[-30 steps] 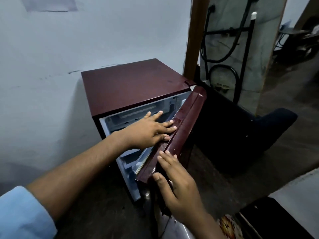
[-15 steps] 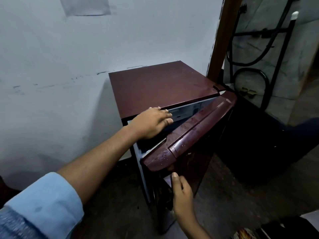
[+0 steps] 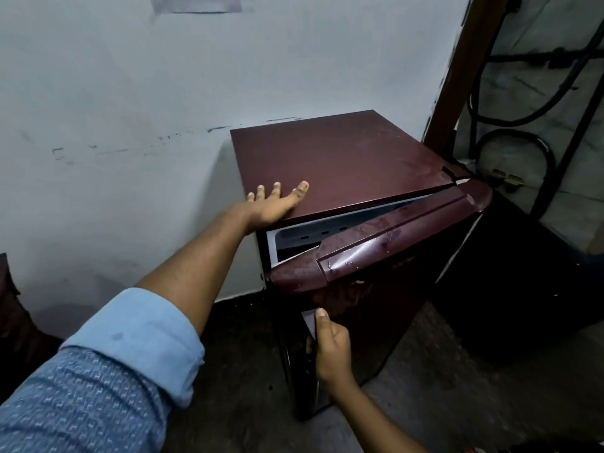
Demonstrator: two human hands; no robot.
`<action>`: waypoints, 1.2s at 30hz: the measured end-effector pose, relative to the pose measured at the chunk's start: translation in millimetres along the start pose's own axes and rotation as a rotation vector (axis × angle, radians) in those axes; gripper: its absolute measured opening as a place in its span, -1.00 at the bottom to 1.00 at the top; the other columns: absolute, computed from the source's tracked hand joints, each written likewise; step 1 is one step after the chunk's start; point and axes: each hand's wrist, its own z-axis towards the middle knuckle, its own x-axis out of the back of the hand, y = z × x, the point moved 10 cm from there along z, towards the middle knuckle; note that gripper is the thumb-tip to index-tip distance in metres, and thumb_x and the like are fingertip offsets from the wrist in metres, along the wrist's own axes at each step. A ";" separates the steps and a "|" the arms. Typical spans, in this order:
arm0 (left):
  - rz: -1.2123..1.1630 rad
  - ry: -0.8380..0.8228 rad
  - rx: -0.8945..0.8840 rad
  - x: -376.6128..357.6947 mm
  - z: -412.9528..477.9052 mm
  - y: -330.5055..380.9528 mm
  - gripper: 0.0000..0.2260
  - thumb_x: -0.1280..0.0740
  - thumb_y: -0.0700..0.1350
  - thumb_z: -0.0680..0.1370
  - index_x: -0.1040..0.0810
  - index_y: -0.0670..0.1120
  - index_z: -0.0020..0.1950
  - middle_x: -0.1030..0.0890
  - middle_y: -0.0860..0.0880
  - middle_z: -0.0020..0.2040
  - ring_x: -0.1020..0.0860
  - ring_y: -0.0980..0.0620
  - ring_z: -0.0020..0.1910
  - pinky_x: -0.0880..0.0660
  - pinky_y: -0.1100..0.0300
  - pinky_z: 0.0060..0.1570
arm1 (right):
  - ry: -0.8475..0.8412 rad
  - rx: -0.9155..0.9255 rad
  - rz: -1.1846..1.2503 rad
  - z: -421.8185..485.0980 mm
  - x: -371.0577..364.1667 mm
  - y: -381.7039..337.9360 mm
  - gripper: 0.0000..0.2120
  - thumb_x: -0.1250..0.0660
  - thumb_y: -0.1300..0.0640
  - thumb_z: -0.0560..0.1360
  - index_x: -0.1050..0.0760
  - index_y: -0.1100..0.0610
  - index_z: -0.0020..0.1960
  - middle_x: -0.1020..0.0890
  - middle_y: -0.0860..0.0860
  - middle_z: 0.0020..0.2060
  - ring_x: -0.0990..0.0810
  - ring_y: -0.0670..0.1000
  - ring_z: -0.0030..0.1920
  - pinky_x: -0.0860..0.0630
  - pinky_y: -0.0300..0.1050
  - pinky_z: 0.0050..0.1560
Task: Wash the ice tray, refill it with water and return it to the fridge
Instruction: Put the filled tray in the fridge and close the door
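Note:
A small maroon fridge (image 3: 340, 158) stands against the pale wall. Its door (image 3: 376, 256) is slightly ajar, leaving a narrow gap at the top through which the white inner frame shows. My left hand (image 3: 274, 204) lies flat, fingers spread, on the front left corner of the fridge top. My right hand (image 3: 330, 348) grips the free edge of the door lower down, thumb pointing up along it. No ice tray is in view; the inside of the fridge is hidden.
The pale wall (image 3: 130, 109) runs behind and to the left of the fridge. A brown wooden post (image 3: 457, 76) and black cables (image 3: 523, 132) stand to the right. A dark seat (image 3: 529, 289) sits right of the door. The floor (image 3: 245, 403) is dark concrete.
The door has swung most of the way toward the fridge body. My left hand came out of the opening and moved up onto the fridge top. My right hand slid down the door edge.

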 end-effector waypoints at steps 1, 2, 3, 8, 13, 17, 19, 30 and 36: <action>0.000 -0.013 -0.013 0.0 0.8 1.3 -0.19 0.09 0.58 0.54 0.07 0.23 0.71 0.19 0.05 0.73 0.29 -0.13 0.69 0.30 -0.17 0.64 | 0.004 0.008 -0.003 7.5 -8.7 -0.2 -0.29 -0.19 -0.31 0.56 -0.30 0.29 -0.44 -0.38 0.07 -0.53 -0.33 0.03 -0.48 -0.23 -0.07 -0.41; 0.023 -0.034 -0.015 -1.6 4.3 0.1 -0.17 0.10 0.61 0.51 0.05 0.26 0.70 0.18 0.07 0.73 0.29 -0.13 0.69 0.30 -0.17 0.64 | 0.015 0.017 -0.002 16.4 -17.2 -1.6 -0.28 -0.19 -0.31 0.58 -0.30 0.30 -0.42 -0.39 0.07 -0.53 -0.34 0.03 -0.48 -0.23 -0.06 -0.41; 0.060 -0.052 -0.022 -3.2 9.0 -1.2 -0.09 0.12 0.67 0.42 0.04 0.28 0.70 0.19 0.07 0.73 0.29 -0.14 0.69 0.31 -0.18 0.63 | 0.030 0.024 -0.011 26.1 -27.1 -3.7 -0.31 -0.19 -0.30 0.60 -0.30 0.27 -0.42 -0.39 0.05 -0.53 -0.35 0.03 -0.48 -0.24 -0.06 -0.42; 0.291 -0.047 -0.019 -7.5 23.6 -6.0 -0.09 0.21 0.68 0.41 0.12 0.31 0.69 0.31 0.00 0.71 0.37 -0.22 0.65 0.40 -0.22 0.58 | 0.229 0.014 -0.145 52.9 -47.2 1.1 -0.37 -0.10 -0.35 0.61 -0.34 0.02 -0.48 -0.40 -0.03 -0.58 -0.37 0.01 -0.53 -0.33 0.11 -0.46; 0.308 -0.045 -0.030 -8.6 20.4 -4.3 -0.07 0.21 0.68 0.39 0.14 0.29 0.69 0.33 -0.02 0.70 0.39 -0.24 0.64 0.41 -0.24 0.57 | 0.239 0.018 -0.143 54.9 -44.8 7.4 -0.33 -0.04 -0.46 0.59 -0.34 0.01 -0.46 -0.40 -0.01 -0.57 -0.38 0.05 -0.53 -0.36 0.19 -0.47; 0.285 -0.043 -0.020 -6.3 13.0 -2.6 -0.03 0.17 0.68 0.39 0.09 0.23 0.71 0.29 -0.04 0.71 0.35 -0.27 0.65 0.36 -0.27 0.58 | 0.163 -0.001 -0.122 55.0 -50.6 7.5 -0.30 -0.05 -0.52 0.55 -0.37 0.02 -0.45 -0.43 -0.01 -0.54 -0.41 0.05 -0.50 -0.38 0.19 -0.44; 0.284 -0.045 -0.012 -8.8 7.8 -0.9 -0.03 0.17 0.67 0.42 0.08 0.19 0.72 0.27 -0.05 0.71 0.33 -0.28 0.65 0.33 -0.27 0.59 | 0.121 -0.007 -0.130 55.5 -51.1 4.6 -0.31 -0.05 -0.49 0.56 -0.38 0.04 -0.44 -0.48 0.01 -0.52 -0.45 0.04 -0.47 -0.41 0.17 -0.40; 0.308 0.047 -0.023 -21.8 -14.4 5.6 -0.05 0.21 0.60 0.50 0.10 0.06 0.74 0.23 -0.13 0.72 0.27 -0.31 0.67 0.27 -0.25 0.62 | -0.126 -0.102 -0.195 47.1 -54.4 -8.3 -0.41 -0.02 -0.36 0.66 -0.52 0.01 -0.25 -0.63 -0.04 -0.32 -0.63 -0.05 -0.25 -0.56 0.03 -0.10; 0.314 0.134 -0.070 -27.5 -21.6 1.2 -0.06 0.22 0.58 0.51 0.05 0.03 0.74 0.17 -0.12 0.73 0.22 -0.26 0.69 0.24 -0.20 0.64 | -0.240 0.027 -0.817 57.7 -29.8 -60.8 -0.46 -0.08 -0.26 0.70 -0.64 0.13 0.05 -0.71 0.16 -0.01 -0.67 0.24 0.04 -0.48 -0.01 -0.06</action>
